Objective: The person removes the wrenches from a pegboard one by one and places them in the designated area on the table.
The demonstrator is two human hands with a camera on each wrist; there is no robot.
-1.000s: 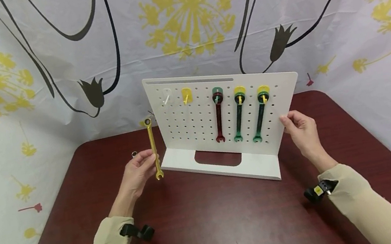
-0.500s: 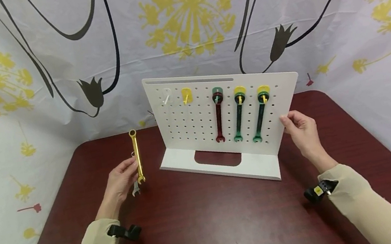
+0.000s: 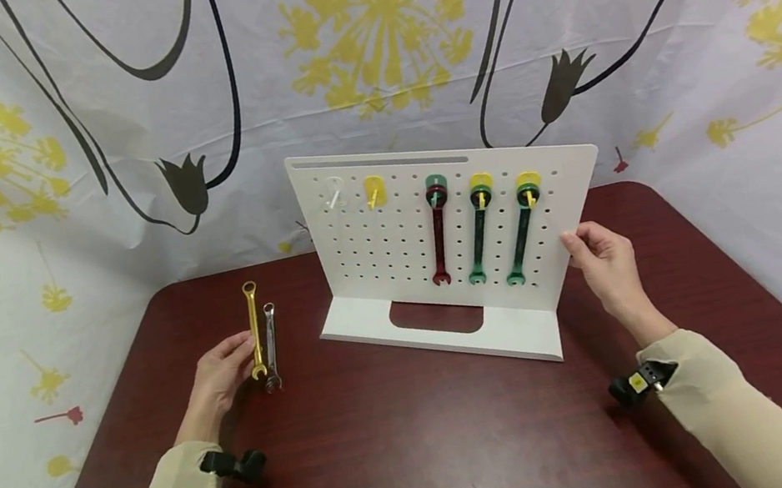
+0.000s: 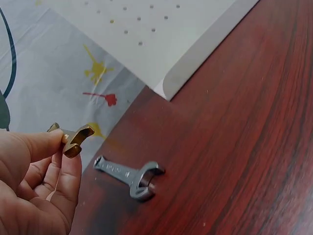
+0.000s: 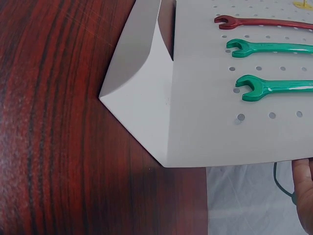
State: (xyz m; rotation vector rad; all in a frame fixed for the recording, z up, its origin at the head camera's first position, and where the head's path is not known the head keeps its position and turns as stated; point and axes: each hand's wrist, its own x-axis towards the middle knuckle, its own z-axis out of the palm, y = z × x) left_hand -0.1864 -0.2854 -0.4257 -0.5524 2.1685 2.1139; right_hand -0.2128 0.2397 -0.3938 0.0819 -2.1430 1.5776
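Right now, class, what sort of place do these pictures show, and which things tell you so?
Probably a staged tabletop demonstration corner, not a real workshop: a white pegboard stand with three hung wrenches sits on a dark wood-grain table, and a floral curtain screens off everything behind.

Gold wrench shaft behind left-hand fingers; right-hand fingers cut off at pic edge
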